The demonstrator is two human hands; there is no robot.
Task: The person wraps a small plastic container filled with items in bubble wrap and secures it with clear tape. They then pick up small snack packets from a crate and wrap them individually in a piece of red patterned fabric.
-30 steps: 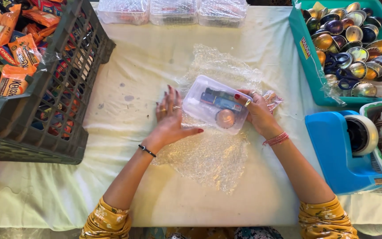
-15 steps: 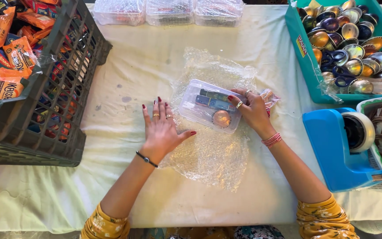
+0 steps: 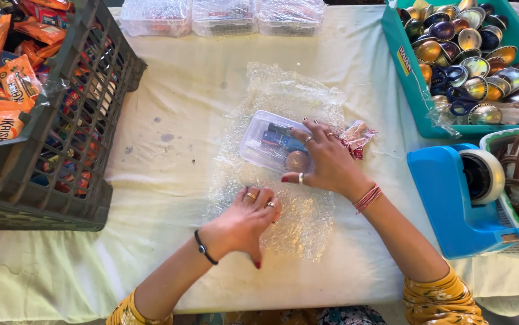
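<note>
A clear plastic box (image 3: pixel 264 144) holding small dark items and a round capsule lies on a sheet of bubble wrap (image 3: pixel 283 90) spread over the cream tablecloth. My right hand (image 3: pixel 322 159) rests flat over the box's right end, fingers spread, pressing it down. My left hand (image 3: pixel 244 222) is at the near edge of the bubble wrap, fingers curled and pinching the wrap. A small red-and-clear wrapper (image 3: pixel 356 135) lies just right of my right hand.
A dark plastic crate (image 3: pixel 85 150) of orange snack packets stands at the left. A teal bin (image 3: pixel 413 78) of shiny capsules sits at the right, a blue tape dispenser (image 3: pixel 452 198) below it. Three bubble-wrapped boxes (image 3: pixel 223 15) line the far edge.
My left hand has drawn back from beside the box to the near edge of the bubble wrap and closed on it. My right hand has slid onto the top of the box.
</note>
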